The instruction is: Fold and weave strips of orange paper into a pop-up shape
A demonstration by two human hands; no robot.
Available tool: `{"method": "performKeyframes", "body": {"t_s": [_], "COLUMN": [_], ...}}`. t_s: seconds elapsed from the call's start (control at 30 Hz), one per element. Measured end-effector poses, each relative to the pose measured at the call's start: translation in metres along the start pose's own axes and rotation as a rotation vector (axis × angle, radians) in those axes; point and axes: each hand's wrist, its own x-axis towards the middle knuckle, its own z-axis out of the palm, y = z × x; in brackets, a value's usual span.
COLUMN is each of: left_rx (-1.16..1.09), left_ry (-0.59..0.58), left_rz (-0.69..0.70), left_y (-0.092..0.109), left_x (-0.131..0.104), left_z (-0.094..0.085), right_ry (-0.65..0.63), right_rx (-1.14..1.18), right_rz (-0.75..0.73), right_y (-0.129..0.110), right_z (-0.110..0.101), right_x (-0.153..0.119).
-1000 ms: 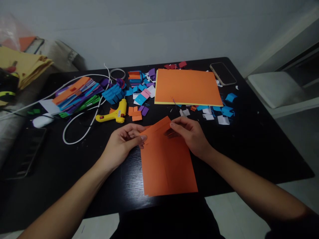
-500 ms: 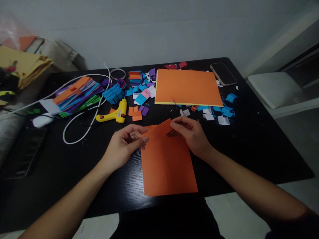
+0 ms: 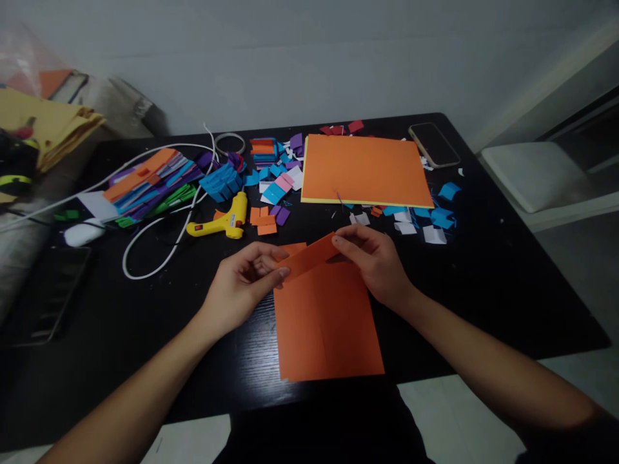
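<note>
Between my two hands is an orange paper strip (image 3: 310, 256), tilted up toward the right. My left hand (image 3: 244, 277) pinches its left end between thumb and fingers. The right end is gripped by my right hand (image 3: 370, 261), whose thumb lies on the strip's edge. Below the strip, orange paper sheets (image 3: 329, 328) lie on the black table near its front edge, with a faint crease down the middle. A corner of orange paper shows behind the strip.
A yellow glue gun (image 3: 225, 222) lies left of centre, near a white cable (image 3: 145, 274). Folded coloured paper strips (image 3: 155, 180) are piled behind it. An orange sheet stack (image 3: 365, 169) lies at the back among paper scraps. Phones rest at the back right (image 3: 434, 144) and left (image 3: 48, 296).
The orange strip has turned so that it now shows as a narrow band standing apart from the sheets below. Both hands stay almost in place.
</note>
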Motion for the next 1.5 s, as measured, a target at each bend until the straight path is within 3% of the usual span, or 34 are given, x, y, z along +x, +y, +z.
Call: {"method": "performKeyframes", "body": {"t_s": [0.27,0.53,0.93,1.5], "left_rx": [0.035,-0.153,-0.064,0.121], "left_ry": [-0.034,-0.225,-0.182,-0.057], "left_rz": [0.045,0.078,-0.011,0.077], "left_y": [-0.002,0.001,-0.003,-0.004], "left_x": [0.0,-0.002,-0.003,-0.009], "left_z": [-0.003,-0.009,0.002,0.01], "right_ry": [-0.023,-0.181,-0.355,-0.362], "right_rx": [0.053,0.078,-0.018,0.01], "right_rz": [0.0,0.117,0.117,0.268], "right_y": [0.002,0.005,0.007,0.006], "right_z": [0.0,0.001,0.006,0.016], "right_x": [0.001,0.0,-0.005,-0.012]}}
